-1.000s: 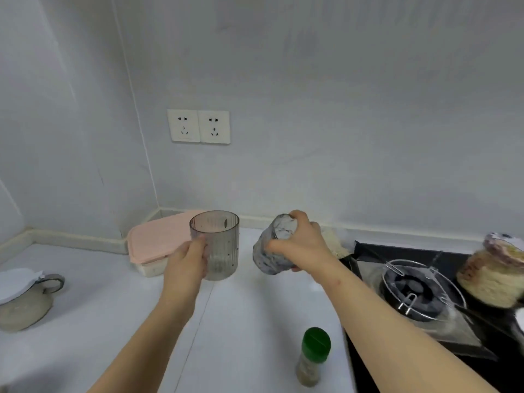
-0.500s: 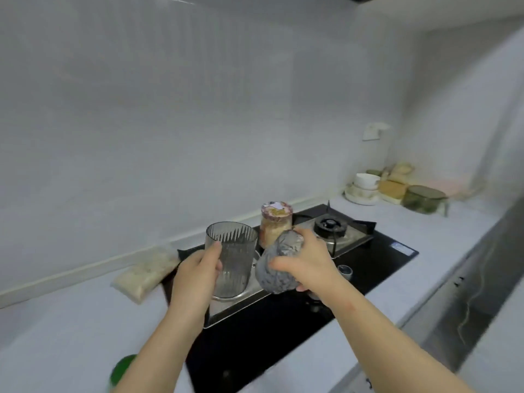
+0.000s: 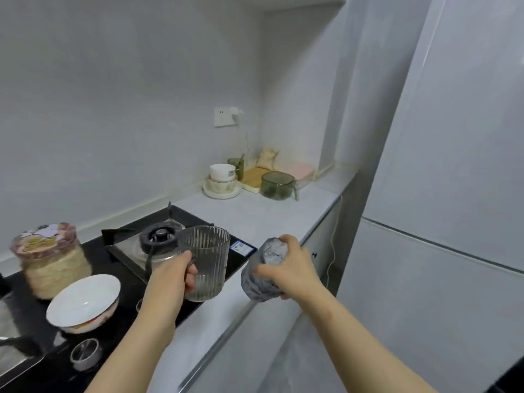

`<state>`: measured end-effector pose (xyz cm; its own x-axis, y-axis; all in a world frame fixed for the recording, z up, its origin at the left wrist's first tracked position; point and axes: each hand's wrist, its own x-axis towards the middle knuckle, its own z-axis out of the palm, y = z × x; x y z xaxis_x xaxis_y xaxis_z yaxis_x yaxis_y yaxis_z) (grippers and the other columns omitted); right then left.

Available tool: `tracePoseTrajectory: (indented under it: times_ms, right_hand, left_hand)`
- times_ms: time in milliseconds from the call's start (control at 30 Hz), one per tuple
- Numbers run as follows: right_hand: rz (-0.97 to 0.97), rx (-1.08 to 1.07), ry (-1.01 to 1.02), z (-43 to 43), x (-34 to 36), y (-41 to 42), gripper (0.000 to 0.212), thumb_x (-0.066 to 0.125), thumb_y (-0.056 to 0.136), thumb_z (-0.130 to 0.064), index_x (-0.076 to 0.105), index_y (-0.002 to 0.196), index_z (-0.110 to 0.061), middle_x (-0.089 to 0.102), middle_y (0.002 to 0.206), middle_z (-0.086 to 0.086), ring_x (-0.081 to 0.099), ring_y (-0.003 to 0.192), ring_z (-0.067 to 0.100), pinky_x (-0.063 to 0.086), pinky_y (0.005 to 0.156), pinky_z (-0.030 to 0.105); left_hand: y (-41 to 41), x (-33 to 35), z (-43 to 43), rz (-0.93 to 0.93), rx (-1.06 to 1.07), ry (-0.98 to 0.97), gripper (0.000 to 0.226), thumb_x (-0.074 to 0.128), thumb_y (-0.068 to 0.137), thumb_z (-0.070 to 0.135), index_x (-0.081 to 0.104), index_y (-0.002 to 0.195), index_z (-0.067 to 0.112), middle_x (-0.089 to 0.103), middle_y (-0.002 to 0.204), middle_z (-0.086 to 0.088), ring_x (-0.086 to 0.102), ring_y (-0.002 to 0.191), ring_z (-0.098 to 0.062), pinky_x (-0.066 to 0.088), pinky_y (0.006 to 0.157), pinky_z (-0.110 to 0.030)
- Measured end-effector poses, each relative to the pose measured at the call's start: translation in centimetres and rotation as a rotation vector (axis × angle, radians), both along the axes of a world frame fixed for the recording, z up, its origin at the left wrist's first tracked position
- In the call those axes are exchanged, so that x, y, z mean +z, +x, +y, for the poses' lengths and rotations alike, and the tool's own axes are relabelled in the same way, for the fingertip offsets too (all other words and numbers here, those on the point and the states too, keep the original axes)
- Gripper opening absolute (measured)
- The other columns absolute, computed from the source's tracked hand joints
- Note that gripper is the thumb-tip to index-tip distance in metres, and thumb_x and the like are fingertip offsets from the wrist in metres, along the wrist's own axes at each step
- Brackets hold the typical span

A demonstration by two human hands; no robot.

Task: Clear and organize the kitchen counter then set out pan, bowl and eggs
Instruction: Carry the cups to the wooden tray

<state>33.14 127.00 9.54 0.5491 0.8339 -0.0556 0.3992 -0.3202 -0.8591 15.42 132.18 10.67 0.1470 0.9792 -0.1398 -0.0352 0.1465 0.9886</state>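
My left hand grips a clear ribbed glass cup, held upright above the stove's right edge. My right hand holds a grey mottled jar, tilted, over the counter's front edge. A white bowl rests on the black stove at the lower left. No pan or eggs are in sight.
A jar of dry noodles stands left of the gas burner. At the far counter corner sit stacked white bowls, a green glass container, a wooden-lidded box and a pink-lidded box. A tall white fridge fills the right.
The view has swung right, from the left counter corner past the stove to the far right corner. Both hands keep their grip on the cup and the jar.
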Motion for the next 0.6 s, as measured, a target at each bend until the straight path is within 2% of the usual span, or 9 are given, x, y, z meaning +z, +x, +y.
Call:
tracePoseTrajectory:
  times_ms: [133, 233, 333, 467, 533, 600]
  right_hand:
    - [0.051, -0.016, 0.039, 3.3, -0.5, 7.0, 0.074, 0.071, 0.068, -0.031, 0.034, 0.132, -0.031, 0.036, 0.121, 0.002, 0.05, 0.107, 0.028, 0.056, 0.078, 0.04]
    - [0.023, -0.008, 0.04, 7.4, -1.0, 11.9, 0.079, 0.071, 0.062, -0.036, 0.034, 0.132, -0.033, 0.039, 0.122, 0.002, 0.05, 0.108, 0.029, 0.056, 0.081, 0.046]
    - [-0.028, -0.014, 0.04, 12.8, -0.5, 16.9, 0.084, 0.067, 0.051, -0.042, 0.035, 0.129, -0.034, 0.042, 0.119, 0.002, 0.052, 0.106, 0.03, 0.057, 0.079, 0.048]
    - [-0.026, -0.005, 0.05, 20.7, 1.4, 23.0, 0.092, 0.065, 0.045, -0.044, 0.034, 0.131, -0.034, 0.043, 0.12, 0.002, 0.054, 0.106, 0.029, 0.058, 0.077, 0.045]
    - [-0.009, -0.002, 0.085, 24.3, 2.2, 25.7, 0.097, 0.065, 0.041, -0.046, 0.035, 0.132, -0.032, 0.045, 0.121, 0.002, 0.055, 0.107, 0.028, 0.057, 0.078, 0.045]
    - [0.006, -0.007, 0.116, 27.9, 2.7, 28.0, 0.095, 0.067, 0.042, -0.044, 0.036, 0.132, -0.031, 0.046, 0.121, 0.003, 0.055, 0.106, 0.029, 0.057, 0.07, 0.039]
  left_hand:
    - [6.8, -0.6, 4.3, -0.017, -0.032, -0.005, 0.034, 0.044, 0.096, 0.028, 0.051, 0.067, 0.012, 0.045, 0.058, -0.002, 0.038, 0.055, -0.015, 0.03, 0.061, -0.03]
    - [11.4, -1.5, 9.2, -0.053, -0.054, -0.012, 0.032, 0.044, 0.096, 0.027, 0.052, 0.068, 0.013, 0.047, 0.06, -0.002, 0.039, 0.058, -0.016, 0.031, 0.07, -0.034]
    - [16.3, -1.8, 15.1, -0.098, -0.044, -0.031, 0.033, 0.044, 0.095, 0.025, 0.05, 0.065, 0.013, 0.046, 0.054, -0.001, 0.037, 0.055, -0.017, 0.028, 0.06, -0.03]
    - [23.1, -0.2, 23.0, -0.03, -0.02, -0.005, 0.033, 0.042, 0.095, 0.021, 0.048, 0.064, 0.012, 0.044, 0.056, -0.003, 0.035, 0.051, -0.016, 0.023, 0.049, -0.026]
    - [26.0, 0.7, 26.5, -0.034, -0.008, 0.035, 0.033, 0.041, 0.096, 0.02, 0.046, 0.064, 0.011, 0.043, 0.057, -0.004, 0.035, 0.051, -0.015, 0.023, 0.047, -0.026]
    - [28.3, 1.3, 29.6, -0.035, 0.004, 0.052, 0.034, 0.042, 0.096, 0.02, 0.046, 0.063, 0.011, 0.043, 0.058, -0.004, 0.036, 0.052, -0.014, 0.023, 0.047, -0.025]
